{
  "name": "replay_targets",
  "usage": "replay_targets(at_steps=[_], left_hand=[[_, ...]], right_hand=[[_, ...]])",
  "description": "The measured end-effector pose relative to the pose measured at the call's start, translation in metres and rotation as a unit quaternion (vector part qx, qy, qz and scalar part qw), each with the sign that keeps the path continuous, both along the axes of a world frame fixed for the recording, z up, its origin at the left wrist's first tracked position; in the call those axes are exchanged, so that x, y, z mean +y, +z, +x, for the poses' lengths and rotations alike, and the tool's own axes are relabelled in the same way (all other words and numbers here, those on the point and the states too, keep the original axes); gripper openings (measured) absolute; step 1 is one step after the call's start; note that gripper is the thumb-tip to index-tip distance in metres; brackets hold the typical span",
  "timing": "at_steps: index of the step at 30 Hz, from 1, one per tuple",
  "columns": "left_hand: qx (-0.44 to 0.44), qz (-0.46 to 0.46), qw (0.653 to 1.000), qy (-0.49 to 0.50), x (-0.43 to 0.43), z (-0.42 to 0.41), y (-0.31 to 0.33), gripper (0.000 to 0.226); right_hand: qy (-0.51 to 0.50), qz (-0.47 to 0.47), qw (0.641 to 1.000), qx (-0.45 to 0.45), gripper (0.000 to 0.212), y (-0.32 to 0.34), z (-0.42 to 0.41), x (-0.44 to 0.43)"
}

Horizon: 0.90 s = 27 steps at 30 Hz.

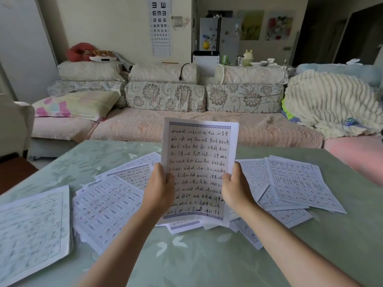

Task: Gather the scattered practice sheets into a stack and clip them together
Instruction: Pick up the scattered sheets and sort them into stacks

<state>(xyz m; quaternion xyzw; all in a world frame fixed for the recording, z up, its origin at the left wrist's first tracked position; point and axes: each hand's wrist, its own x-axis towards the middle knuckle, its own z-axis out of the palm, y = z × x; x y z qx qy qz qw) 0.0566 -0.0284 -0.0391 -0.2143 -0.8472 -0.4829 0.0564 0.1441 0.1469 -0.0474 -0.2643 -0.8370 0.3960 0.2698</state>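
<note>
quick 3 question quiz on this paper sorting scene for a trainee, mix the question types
1. True or false: the held sheets stand upright, their bottom edge at the table.
2. Which hands grip them? A) left only B) right only C) both
3. Fill in: the sheets still lying flat are spread to ____ sides of the hands.

Key
1. True.
2. C: left hand and right hand grip opposite side edges.
3. Both: a left spread, a right pile, one sheet at far left.
</note>
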Motion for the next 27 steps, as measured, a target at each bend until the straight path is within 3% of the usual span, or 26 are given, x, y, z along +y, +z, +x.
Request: replay_targets(at_steps=[6,12,15,18,22,27], left_hand=[[-0.017,-0.012,0.995,0.096,-0.085,-0.045,0.025,0.004],[-0.049,-0.003,0.975,0.216,-0.219,-0.091,0.008,0.028],[-0.066,-0.025,0.962,0.264,-0.286,-0.103,-0.012,0.03],[-0.105,-0.058,0.943,0.311,-0.342,-0.111,-0.031,0.023],[-0.158,-0.127,0.914,0.35,-0.385,-0.121,-0.055,0.014],[-0.174,-0.252,0.875,0.374,-0.392,-0.125,-0.08,0.029]], right_hand=[[0.065,-0.027,0.996,-0.051,0.017,0.026,-0.058,-0.076],[0.174,-0.07,0.976,-0.112,0.036,0.028,-0.146,-0.196],[0.219,-0.084,0.959,-0.161,0.048,0.017,-0.181,-0.263],[0.256,-0.062,0.939,-0.221,0.059,0.001,-0.206,-0.319],[0.27,-0.011,0.926,-0.266,0.055,-0.019,-0.229,-0.368],[0.227,0.097,0.914,-0.321,0.059,-0.043,-0.235,-0.388]])
